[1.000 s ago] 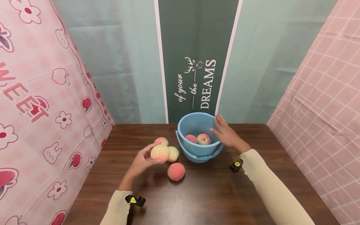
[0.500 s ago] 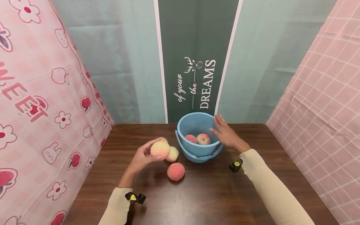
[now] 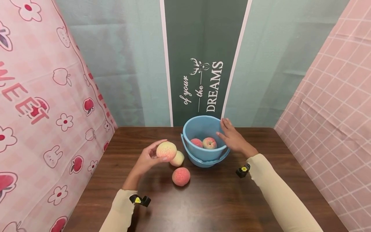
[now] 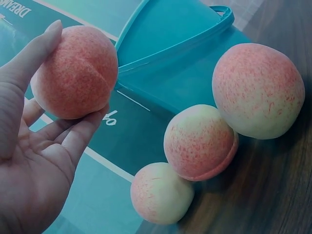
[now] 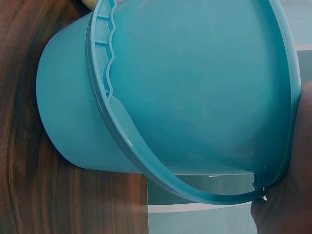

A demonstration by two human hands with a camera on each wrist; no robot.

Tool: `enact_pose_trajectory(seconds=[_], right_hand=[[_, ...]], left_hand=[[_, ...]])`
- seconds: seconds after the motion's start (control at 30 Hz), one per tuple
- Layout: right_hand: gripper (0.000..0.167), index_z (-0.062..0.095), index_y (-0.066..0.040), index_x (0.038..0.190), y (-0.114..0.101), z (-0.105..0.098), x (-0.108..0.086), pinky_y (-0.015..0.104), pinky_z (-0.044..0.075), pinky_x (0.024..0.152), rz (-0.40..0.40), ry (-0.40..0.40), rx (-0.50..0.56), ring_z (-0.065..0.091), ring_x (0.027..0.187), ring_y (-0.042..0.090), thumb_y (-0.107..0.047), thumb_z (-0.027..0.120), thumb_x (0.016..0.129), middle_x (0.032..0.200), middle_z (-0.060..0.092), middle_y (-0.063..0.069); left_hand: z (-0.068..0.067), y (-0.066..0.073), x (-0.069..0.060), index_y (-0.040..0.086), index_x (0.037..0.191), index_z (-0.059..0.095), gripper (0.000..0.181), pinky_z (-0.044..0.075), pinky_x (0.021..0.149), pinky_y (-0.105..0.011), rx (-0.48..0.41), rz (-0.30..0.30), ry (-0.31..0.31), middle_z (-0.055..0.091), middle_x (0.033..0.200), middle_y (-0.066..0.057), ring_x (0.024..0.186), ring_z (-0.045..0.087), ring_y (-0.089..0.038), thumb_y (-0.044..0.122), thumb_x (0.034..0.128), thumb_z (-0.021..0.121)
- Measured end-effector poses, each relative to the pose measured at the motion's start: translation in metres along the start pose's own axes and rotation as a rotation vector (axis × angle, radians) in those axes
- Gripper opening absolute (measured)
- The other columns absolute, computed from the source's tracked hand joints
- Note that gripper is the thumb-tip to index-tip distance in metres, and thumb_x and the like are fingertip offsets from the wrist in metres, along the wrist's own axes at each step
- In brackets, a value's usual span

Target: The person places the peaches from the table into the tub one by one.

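Note:
My left hand [image 3: 146,160] holds a pale yellow and pink peach [image 3: 166,151] between thumb and fingers, raised above the table left of the blue bucket [image 3: 204,156]. In the left wrist view, the far side of this held peach [image 4: 78,73] looks redder. My right hand [image 3: 234,138] touches the bucket's right rim with its fingers extended. Two peaches [image 3: 210,143] show inside the bucket. A pale peach [image 3: 178,159] and a red peach [image 3: 181,176] lie on the table. The left wrist view shows a third table peach [image 4: 161,193], hidden in the head view.
The brown wooden table [image 3: 232,203] ends at a hanging green curtain [image 3: 200,38]. Pink patterned cloths hang at the left [image 3: 58,129] and right sides. The bucket's handle [image 3: 207,162] hangs down at its front.
My left hand has risen slightly with the peach, which now covers the far table peach in the head view. My right hand and the bucket have stayed in place.

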State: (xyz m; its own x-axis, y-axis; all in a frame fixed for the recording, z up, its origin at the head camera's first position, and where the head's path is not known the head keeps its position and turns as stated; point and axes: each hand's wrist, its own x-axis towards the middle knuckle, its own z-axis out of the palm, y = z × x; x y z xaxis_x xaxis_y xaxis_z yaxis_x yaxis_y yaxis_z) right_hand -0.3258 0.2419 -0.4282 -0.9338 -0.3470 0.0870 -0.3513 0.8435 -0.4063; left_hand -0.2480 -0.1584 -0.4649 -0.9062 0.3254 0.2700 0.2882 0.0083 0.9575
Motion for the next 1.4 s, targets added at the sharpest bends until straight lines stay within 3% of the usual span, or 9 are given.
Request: enact_pose_trajectory(seconds=[0.07, 0.37, 0.8, 1.4], right_hand=[[0.076, 0.005, -0.007, 0.162, 0.0, 0.0, 0.0, 0.063, 0.012, 0.12, -0.001, 0.001, -0.001, -0.009, 0.155, 0.032, -0.047, 0.039, 0.107, 0.17, -0.005, 0.008], [0.076, 0.006, -0.007, 0.162, 0.001, 0.0, 0.0, 0.062, 0.012, 0.121, 0.003, 0.006, 0.003, -0.009, 0.155, 0.032, -0.047, 0.039, 0.107, 0.17, -0.005, 0.007], [0.076, 0.005, -0.006, 0.162, 0.002, 0.002, 0.0, 0.064, 0.012, 0.12, 0.008, 0.004, 0.004, -0.009, 0.155, 0.032, -0.047, 0.039, 0.107, 0.17, -0.004, 0.009], [0.077, 0.004, -0.008, 0.163, 0.0, 0.0, 0.0, 0.062, 0.012, 0.12, 0.014, 0.003, 0.007, -0.01, 0.155, 0.03, -0.046, 0.041, 0.107, 0.171, -0.005, 0.007]], left_hand=[[0.001, 0.004, 0.0, 0.013, 0.144, 0.056, 0.065, 0.055, 0.094, -0.03, 0.004, -0.001, -0.003, 0.061, 0.135, -0.01, 0.116, 0.06, -0.024, 0.003, 0.0848, 0.081], [0.0, -0.018, 0.011, 0.024, 0.145, 0.056, 0.069, 0.057, 0.093, -0.034, 0.038, -0.009, 0.001, 0.061, 0.135, -0.005, 0.115, 0.061, -0.026, 0.007, 0.084, 0.083], [0.004, -0.018, 0.016, 0.03, 0.143, 0.057, 0.066, 0.056, 0.093, -0.035, 0.056, -0.012, 0.006, 0.062, 0.135, -0.003, 0.114, 0.061, -0.027, 0.014, 0.0847, 0.084], [0.011, -0.017, 0.023, 0.023, 0.145, 0.056, 0.065, 0.056, 0.093, -0.035, 0.045, -0.021, 0.005, 0.059, 0.139, -0.006, 0.117, 0.059, -0.03, 0.014, 0.0859, 0.082]])
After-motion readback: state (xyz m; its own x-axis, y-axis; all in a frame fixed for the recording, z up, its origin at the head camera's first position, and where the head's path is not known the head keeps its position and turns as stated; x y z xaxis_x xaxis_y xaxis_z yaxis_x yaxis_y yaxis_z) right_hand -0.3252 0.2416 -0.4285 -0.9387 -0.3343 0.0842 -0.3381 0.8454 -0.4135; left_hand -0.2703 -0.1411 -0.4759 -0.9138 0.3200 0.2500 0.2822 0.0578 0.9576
